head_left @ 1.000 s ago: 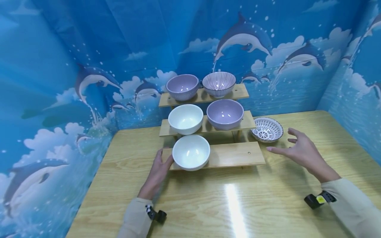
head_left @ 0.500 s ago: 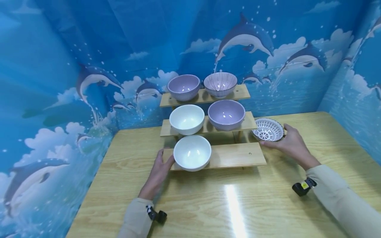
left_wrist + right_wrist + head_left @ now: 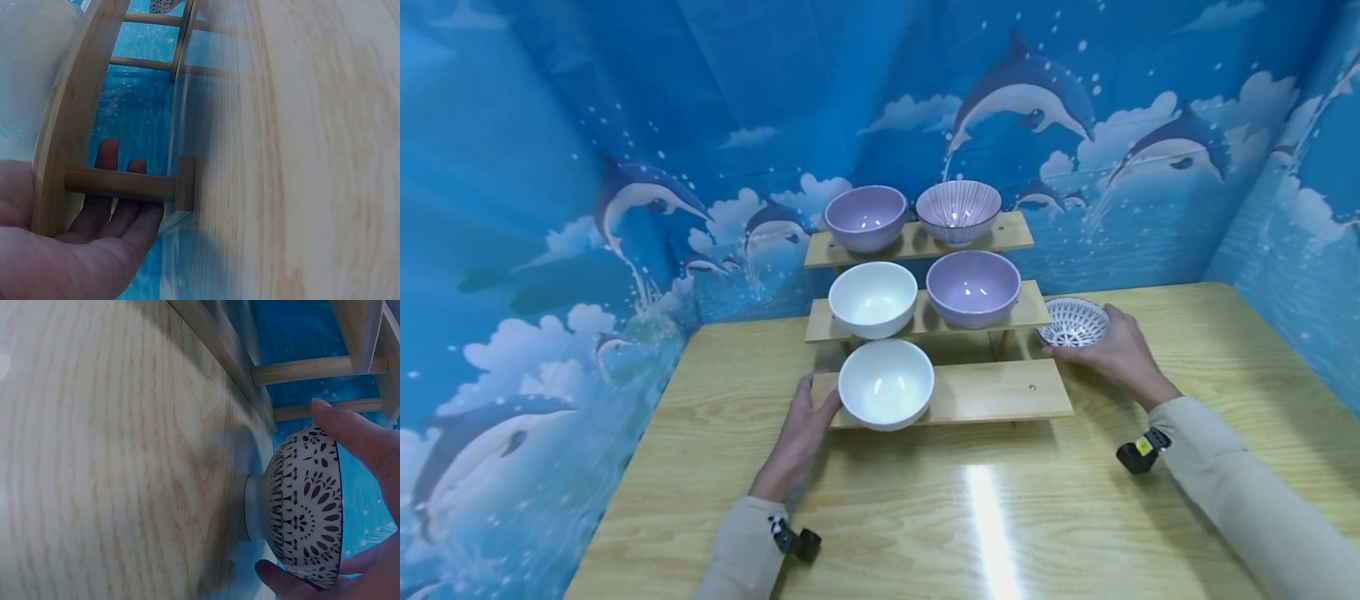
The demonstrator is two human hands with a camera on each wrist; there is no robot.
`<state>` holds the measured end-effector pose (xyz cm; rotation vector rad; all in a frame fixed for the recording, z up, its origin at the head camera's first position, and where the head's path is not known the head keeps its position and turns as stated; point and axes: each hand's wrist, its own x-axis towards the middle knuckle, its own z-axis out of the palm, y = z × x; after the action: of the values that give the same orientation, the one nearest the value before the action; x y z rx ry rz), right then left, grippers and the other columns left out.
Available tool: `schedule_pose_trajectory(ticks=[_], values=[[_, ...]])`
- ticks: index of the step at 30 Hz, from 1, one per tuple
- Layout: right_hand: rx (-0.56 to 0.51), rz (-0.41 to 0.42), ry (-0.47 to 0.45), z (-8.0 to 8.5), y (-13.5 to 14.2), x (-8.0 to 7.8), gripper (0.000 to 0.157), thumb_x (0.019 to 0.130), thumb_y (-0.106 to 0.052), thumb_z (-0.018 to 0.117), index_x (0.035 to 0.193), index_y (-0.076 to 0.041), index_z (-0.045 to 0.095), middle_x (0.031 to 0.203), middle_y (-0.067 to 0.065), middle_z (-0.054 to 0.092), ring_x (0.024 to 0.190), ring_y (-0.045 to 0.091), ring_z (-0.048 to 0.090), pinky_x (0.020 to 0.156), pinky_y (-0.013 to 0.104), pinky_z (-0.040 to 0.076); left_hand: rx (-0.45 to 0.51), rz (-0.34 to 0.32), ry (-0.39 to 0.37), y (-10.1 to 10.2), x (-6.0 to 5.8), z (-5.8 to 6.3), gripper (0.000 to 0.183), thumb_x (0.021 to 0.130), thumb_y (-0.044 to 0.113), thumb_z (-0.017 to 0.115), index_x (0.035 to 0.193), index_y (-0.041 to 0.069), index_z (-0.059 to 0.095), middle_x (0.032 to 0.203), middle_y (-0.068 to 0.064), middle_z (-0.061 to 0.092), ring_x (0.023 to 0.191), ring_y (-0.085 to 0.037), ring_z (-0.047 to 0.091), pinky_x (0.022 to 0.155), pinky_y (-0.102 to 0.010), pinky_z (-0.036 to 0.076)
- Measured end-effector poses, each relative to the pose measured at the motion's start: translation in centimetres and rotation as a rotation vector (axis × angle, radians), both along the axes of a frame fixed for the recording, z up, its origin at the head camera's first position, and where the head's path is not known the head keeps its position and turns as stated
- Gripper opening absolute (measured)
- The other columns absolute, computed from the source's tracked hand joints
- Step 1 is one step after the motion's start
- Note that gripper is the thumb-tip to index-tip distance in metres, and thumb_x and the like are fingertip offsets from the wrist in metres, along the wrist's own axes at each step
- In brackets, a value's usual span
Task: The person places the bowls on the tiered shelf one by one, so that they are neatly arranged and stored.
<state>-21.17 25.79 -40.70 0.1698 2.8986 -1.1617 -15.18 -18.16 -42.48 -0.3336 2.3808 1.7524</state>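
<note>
My right hand holds a small white bowl with a dark pattern, thumb on one side of the rim and fingers on the other. In the right wrist view this bowl is upright, its foot close over the table. At the left, my left hand grips the end of the lowest board of a three-step wooden stand. Its fingers reach behind a round wooden leg in the left wrist view. A white bowl sits on that board, right beside the left thumb.
On the middle step stand another white bowl and a purple bowl. The top step bears a second purple bowl and a striped bowl. A blue dolphin-print curtain rises behind the wooden table.
My right hand has moved left from beside the patterned bowl and taken hold of it. The bowl has tilted slightly and shifted little. My left hand has stayed on the stand.
</note>
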Motion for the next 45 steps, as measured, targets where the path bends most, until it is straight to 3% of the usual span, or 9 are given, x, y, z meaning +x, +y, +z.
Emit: schedule_pose_trajectory(ticks=[9,15,23,31,39,45], values=[[-0.001,-0.030,0.034,-0.2,-0.3,-0.2,0.125,0.073,-0.038,0.091,0.149,0.022,0.013,0.141,0.050,0.030,0.127,0.061,0.038,0.106,0.070,0.036,-0.027,0.017,-0.035,-0.1,0.1,0.2,0.102,0.084,0.073,0.064,0.160,0.018,0.023,0.169,-0.009,0.012,0.155,-0.033,0.004,0.121,-0.064,0.004],[0.003,-0.044,0.047,0.1,0.2,0.5,0.127,0.071,-0.044,0.091,0.149,0.021,0.015,0.139,0.048,0.034,0.125,0.060,0.041,0.104,0.070,0.039,-0.021,0.007,-0.028,-0.1,0.2,0.1,0.102,0.083,0.073,0.064,0.159,0.018,0.025,0.169,-0.009,0.013,0.155,-0.034,0.004,0.120,-0.065,0.003],[-0.070,-0.041,0.047,2.8,1.1,3.0,0.131,0.071,-0.043,0.092,0.153,0.017,0.009,0.147,0.047,0.028,0.130,0.061,0.035,0.104,0.073,0.036,-0.031,-0.001,-0.026,0.0,0.2,0.1,0.096,0.086,0.070,0.064,0.158,0.018,0.026,0.170,-0.011,0.009,0.155,-0.035,0.002,0.120,-0.065,0.003],[-0.070,0.007,0.061,4.9,1.5,5.9,0.130,0.073,-0.042,0.091,0.156,0.011,0.007,0.152,0.044,0.023,0.132,0.061,0.032,0.101,0.074,0.037,-0.051,0.003,-0.028,0.1,0.0,0.0,0.092,0.089,0.068,0.062,0.158,0.019,0.027,0.169,-0.010,0.013,0.155,-0.034,0.005,0.121,-0.063,0.005],[-0.051,0.060,0.072,6.0,1.0,7.8,0.126,0.072,-0.037,0.093,0.156,0.012,0.013,0.149,0.043,0.029,0.129,0.058,0.037,0.096,0.069,0.043,-0.033,0.004,-0.025,0.0,0.1,-0.1,0.098,0.085,0.071,0.064,0.159,0.018,0.026,0.169,-0.009,0.012,0.155,-0.033,0.004,0.121,-0.064,0.005],[-0.051,0.102,0.082,6.3,0.2,8.7,0.128,0.070,-0.037,0.094,0.157,0.009,0.014,0.150,0.042,0.029,0.129,0.059,0.038,0.097,0.072,0.042,-0.028,-0.009,-0.003,0.0,0.0,-0.1,0.096,0.086,0.070,0.064,0.158,0.018,0.027,0.170,-0.010,0.008,0.155,-0.034,0.003,0.121,-0.064,0.005]])
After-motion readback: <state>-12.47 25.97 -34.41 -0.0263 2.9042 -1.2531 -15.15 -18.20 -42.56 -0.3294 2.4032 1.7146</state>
